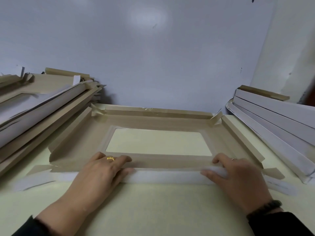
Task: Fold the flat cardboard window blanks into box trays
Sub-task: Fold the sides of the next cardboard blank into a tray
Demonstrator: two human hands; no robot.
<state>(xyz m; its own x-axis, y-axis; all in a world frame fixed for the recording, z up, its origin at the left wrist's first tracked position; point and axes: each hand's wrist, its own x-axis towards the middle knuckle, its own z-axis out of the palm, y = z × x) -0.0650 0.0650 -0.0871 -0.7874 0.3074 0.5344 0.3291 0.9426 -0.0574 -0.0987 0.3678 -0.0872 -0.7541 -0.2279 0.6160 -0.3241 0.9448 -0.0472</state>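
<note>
A cardboard window blank (158, 123) lies brown side up near the middle of the pale bench (153, 210), its far edge close to the wall (153, 48). Its far flap and both side flaps stand partly raised; bench surface shows through the rectangular window. The near flap (167, 173), white on its outer face, is folded up and over along the near edge. The left hand (102, 169) grips that flap near its left end, fingers curled over the fold, thumb beneath. The right hand (237, 174) grips it near the right end likewise. A stack of flat blanks (42, 106) fills the bench's far left corner. A nested stack of folded trays (272, 120) leans along the right edge.
</note>
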